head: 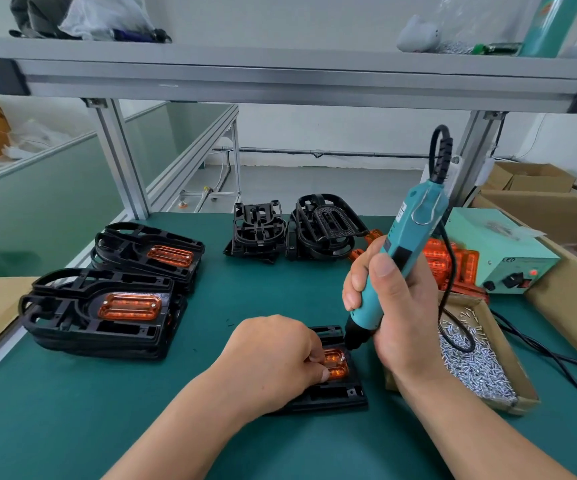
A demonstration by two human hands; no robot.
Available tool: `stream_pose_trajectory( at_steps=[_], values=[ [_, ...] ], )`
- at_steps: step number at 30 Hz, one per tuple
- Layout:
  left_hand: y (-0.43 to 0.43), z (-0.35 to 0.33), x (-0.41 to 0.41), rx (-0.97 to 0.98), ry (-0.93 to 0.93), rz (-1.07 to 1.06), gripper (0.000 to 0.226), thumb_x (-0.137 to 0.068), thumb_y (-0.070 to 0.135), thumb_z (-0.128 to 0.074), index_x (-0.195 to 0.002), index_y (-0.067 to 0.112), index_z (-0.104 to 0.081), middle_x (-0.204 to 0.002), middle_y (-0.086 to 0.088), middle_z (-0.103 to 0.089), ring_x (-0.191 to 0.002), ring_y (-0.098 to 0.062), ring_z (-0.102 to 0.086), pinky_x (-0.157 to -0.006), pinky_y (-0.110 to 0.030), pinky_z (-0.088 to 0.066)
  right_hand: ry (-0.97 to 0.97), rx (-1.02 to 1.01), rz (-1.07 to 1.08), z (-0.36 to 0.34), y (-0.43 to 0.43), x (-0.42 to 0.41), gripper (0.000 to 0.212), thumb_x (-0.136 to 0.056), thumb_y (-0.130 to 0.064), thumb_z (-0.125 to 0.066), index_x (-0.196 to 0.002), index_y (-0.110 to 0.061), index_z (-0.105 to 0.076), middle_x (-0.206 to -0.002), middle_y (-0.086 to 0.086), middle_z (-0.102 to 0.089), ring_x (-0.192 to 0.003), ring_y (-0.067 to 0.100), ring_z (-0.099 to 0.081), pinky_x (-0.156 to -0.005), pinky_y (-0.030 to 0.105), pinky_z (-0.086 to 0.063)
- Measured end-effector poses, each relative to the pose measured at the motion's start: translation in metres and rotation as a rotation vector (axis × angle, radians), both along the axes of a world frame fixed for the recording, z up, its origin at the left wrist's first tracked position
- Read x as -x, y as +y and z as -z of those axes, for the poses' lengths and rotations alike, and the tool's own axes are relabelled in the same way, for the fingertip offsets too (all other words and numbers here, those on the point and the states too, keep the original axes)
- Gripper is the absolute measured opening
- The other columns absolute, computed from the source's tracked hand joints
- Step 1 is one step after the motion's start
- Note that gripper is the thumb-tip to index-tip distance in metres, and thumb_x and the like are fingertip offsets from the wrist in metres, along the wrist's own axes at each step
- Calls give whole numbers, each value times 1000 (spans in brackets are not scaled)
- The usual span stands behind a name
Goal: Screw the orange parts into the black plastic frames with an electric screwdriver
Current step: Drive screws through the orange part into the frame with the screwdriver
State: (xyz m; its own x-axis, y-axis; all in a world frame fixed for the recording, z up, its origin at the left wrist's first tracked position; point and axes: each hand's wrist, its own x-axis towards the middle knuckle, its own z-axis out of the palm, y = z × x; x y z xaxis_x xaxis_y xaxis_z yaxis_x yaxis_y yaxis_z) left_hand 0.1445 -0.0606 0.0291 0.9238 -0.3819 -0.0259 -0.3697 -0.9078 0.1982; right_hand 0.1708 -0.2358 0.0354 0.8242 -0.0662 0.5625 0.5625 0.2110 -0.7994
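A black plastic frame (335,396) lies on the green mat near me, with an orange part (338,366) seated in it. My left hand (273,358) covers most of the frame, its curled fingers pinching the orange part. My right hand (387,306) grips a teal electric screwdriver (408,237) held nearly upright, its black tip at the upper right corner of the orange part.
Two stacks of frames with orange parts (107,306) (148,252) sit at left. Bare black frames (294,226) stand at the back. Loose orange parts (453,265), a teal power supply (498,251) and a cardboard tray of screws (477,362) are at right. A shelf beam (280,77) hangs overhead.
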Motion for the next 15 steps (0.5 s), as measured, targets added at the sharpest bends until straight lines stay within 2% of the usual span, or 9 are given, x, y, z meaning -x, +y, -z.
stream_pose_trajectory(
  at_steps=[11, 15],
  values=[
    [0, -2, 1, 12, 0, 1, 31, -91, 63, -61, -109, 41, -70, -96, 12, -72, -84, -12, -55, -69, -29, -43, -9, 111, -71, 1, 6, -1, 56, -101, -57, -70, -102, -5, -50, -73, 14, -51, -59, 38, -48, -59, 47, -44],
    [0, -3, 2, 17, 9, 1, 31, -91, 63, -60, -109, 40, -70, -97, 12, -72, -83, -11, -54, -74, -30, -48, 3, 103, -59, 0, 7, -3, 52, -100, -58, -69, -101, -9, -51, -73, 15, -51, -58, 38, -48, -59, 46, -44]
  ],
)
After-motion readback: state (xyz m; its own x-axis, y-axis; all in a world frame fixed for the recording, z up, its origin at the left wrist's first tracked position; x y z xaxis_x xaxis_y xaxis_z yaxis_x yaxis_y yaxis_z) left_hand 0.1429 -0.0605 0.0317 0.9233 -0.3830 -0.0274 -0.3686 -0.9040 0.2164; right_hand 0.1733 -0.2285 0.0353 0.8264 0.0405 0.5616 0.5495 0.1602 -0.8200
